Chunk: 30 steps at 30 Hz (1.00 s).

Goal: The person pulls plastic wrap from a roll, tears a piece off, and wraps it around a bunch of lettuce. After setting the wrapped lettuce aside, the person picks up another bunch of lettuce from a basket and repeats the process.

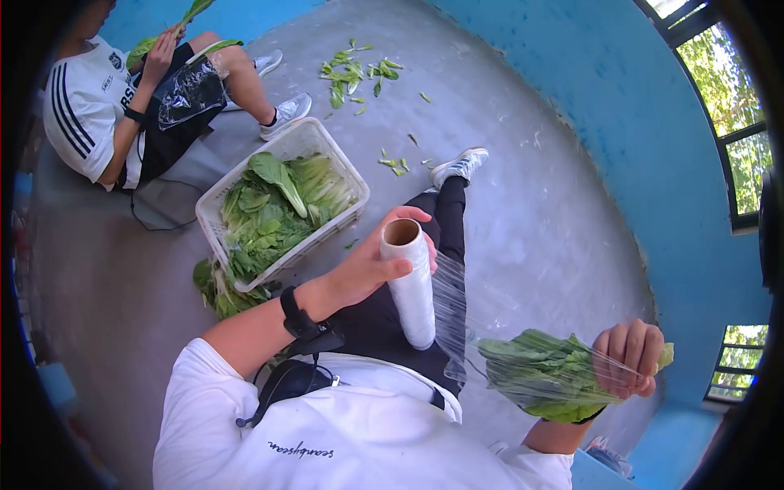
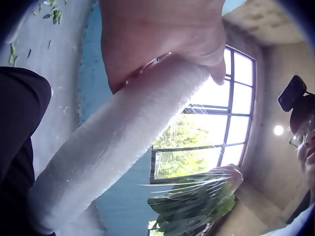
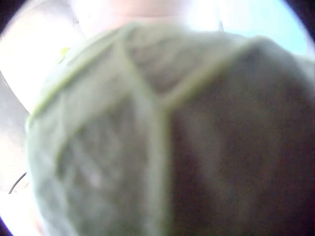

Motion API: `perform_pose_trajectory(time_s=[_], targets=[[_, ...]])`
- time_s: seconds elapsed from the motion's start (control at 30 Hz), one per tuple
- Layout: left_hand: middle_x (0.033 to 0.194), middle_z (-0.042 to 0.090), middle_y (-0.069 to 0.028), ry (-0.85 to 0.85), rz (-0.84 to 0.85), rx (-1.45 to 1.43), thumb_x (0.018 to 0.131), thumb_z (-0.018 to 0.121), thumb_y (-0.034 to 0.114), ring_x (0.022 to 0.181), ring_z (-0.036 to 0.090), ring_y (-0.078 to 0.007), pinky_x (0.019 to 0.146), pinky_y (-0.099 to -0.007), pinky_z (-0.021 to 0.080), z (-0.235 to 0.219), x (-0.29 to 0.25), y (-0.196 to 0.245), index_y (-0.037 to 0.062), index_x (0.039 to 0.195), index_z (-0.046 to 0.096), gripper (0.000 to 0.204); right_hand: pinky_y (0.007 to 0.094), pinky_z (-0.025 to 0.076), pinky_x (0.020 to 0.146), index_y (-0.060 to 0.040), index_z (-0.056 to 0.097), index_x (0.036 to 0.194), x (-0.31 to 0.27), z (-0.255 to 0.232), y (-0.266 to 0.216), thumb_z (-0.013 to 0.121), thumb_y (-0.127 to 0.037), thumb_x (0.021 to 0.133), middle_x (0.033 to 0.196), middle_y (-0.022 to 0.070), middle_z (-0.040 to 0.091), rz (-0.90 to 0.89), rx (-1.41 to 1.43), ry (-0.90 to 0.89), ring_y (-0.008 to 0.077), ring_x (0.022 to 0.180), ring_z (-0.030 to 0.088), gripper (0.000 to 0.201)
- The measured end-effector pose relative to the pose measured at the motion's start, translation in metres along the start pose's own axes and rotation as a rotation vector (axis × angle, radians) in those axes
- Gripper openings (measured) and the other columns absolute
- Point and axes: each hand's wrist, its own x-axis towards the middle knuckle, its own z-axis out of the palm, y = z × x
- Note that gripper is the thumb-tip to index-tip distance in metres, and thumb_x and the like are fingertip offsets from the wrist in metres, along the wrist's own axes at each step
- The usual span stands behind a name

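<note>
The right hand (image 1: 630, 357) grips green, seemingly crinkled leaves (image 1: 543, 377) under clear film (image 1: 459, 306); the left hand (image 1: 371, 260) grips a white roll (image 1: 414, 304).

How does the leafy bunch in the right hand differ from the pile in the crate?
The leafy bunch is held up in the right hand; the leafy pile rests in the white crate. The leafy bunch is smaller than the leafy pile. Stretched clear film crosses the bunch; whether film covers any of the pile, I can't tell. Both are green.
</note>
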Motion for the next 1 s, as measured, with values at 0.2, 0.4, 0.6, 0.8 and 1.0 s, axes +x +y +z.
perform_pose_trajectory(time_s=[0.2, 0.4, 0.6, 0.8, 1.0], targets=[[0.11, 0.063, -0.0104, -0.012, -0.084, -0.038, 0.082, 0.075, 0.061, 0.104, 0.066, -0.0244, 0.089, -0.0426, 0.057, 0.009, -0.003, 0.02, 0.0057, 0.124, 0.056, 0.071, 0.0242, 0.045, 0.047, -0.0117, 0.051, 0.073, -0.026, -0.014, -0.02, 0.074, -0.007, 0.088, 0.06, -0.0002, 0.059, -0.116, -0.061, 0.236, 0.0055, 0.046, 0.05, 0.028], [0.107, 0.061, -0.0095, 0.053, -0.07, 0.079, 0.083, 0.073, 0.057, 0.098, 0.066, -0.0194, 0.084, -0.0389, 0.059, 0.014, -0.026, 0.07, 0.0032, 0.124, 0.056, 0.07, 0.0219, 0.035, 0.049, -0.0115, 0.045, 0.084, -0.059, -0.039, -0.005, 0.065, -0.009, 0.092, 0.06, -0.0056, 0.045, -0.095, -0.253, 0.603, 0.0029, 0.048, 0.037, 0.021], [0.106, 0.06, -0.0011, 0.033, 0.006, 0.37, 0.092, 0.069, 0.029, 0.096, 0.058, -0.0099, 0.084, -0.0272, 0.049, 0.026, -0.051, 0.11, 0.0044, 0.124, 0.057, 0.043, 0.0223, 0.031, 0.055, -0.0093, 0.05, 0.095, -0.081, -0.075, 0.009, 0.074, -0.025, 0.095, 0.068, -0.0067, 0.042, 0.143, -0.539, 0.648, 0.0029, 0.053, 0.035, 0.028], [0.11, 0.061, -0.0039, -0.004, 0.101, 0.787, 0.08, 0.077, 0.018, 0.102, 0.058, -0.0137, 0.091, -0.0303, 0.047, 0.038, -0.058, 0.122, 0.0044, 0.119, 0.059, 0.045, 0.0235, 0.04, 0.056, -0.0058, 0.062, 0.098, 0.007, 0.013, 0.034, 0.09, -0.026, 0.08, 0.074, -0.0035, 0.056, 0.113, -0.668, 0.516, 0.0071, 0.06, 0.051, 0.038], [0.109, 0.062, -0.0042, -0.008, 0.092, 0.863, 0.078, 0.079, 0.019, 0.101, 0.059, -0.0142, 0.091, -0.0303, 0.047, 0.056, -0.06, 0.126, 0.004, 0.12, 0.059, 0.048, 0.0315, 0.056, 0.074, -0.0008, 0.073, 0.111, 0.074, 0.053, 0.105, 0.092, -0.016, 0.071, 0.103, 0.0119, 0.076, 0.457, -1.126, 0.024, 0.0197, 0.08, 0.072, 0.047]])
